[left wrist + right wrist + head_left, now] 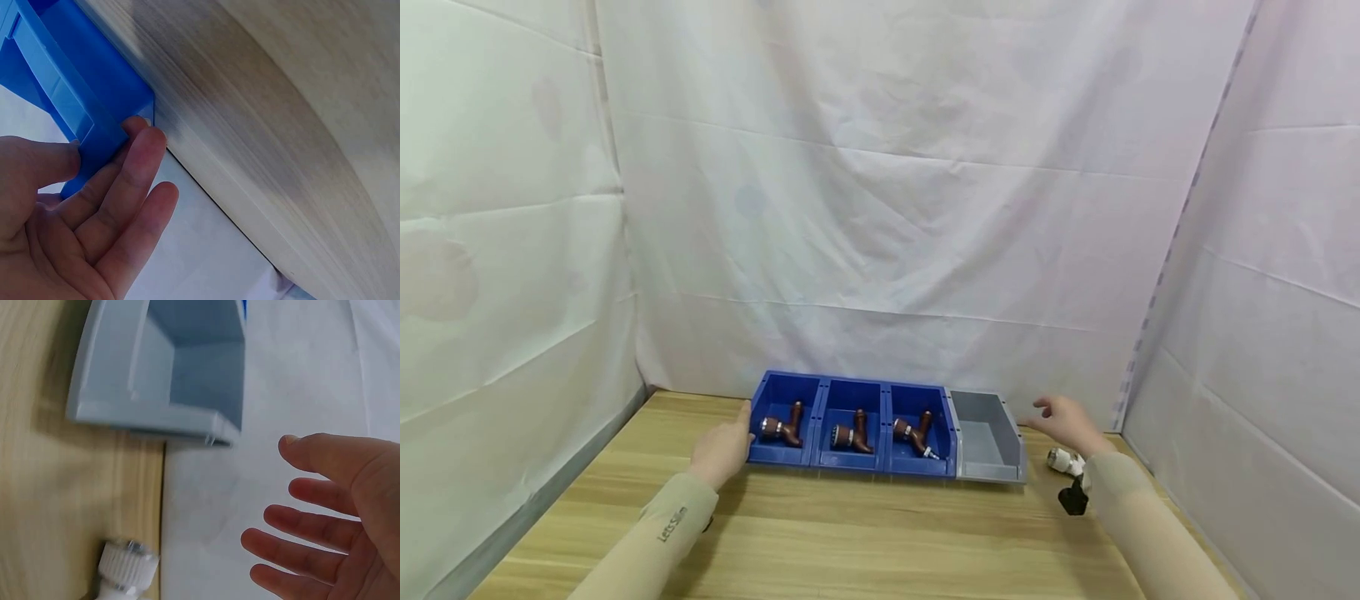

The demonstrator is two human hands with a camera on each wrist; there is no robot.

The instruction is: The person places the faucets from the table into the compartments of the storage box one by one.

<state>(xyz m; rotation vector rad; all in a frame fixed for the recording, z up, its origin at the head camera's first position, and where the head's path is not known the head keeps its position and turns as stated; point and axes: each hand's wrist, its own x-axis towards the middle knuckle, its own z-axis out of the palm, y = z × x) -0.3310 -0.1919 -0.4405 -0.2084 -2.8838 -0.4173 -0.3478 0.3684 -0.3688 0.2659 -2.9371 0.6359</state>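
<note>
Three blue bins (853,463) stand side by side against the back curtain, each holding a brown valve-like fitting (860,433) with a ridged knob. A grey bin (989,472) adjoins them on the right; no item shows inside it. At the row's left end, my left hand (721,450) grips the side of the outer blue bin (94,119), thumb on its rim and fingers against the wall. My right hand (1070,423) is in the air to the right of the grey bin, apart from it, its fingers (300,553) spread and loosely bent, holding nothing.
Below the right hand, a white fitting with a ridged knob (1063,461) lies on the wooden table (880,542). Beside it is a black piece (1072,498), partly by the right sleeve. White curtains (887,233) enclose the table at the back and both sides.
</note>
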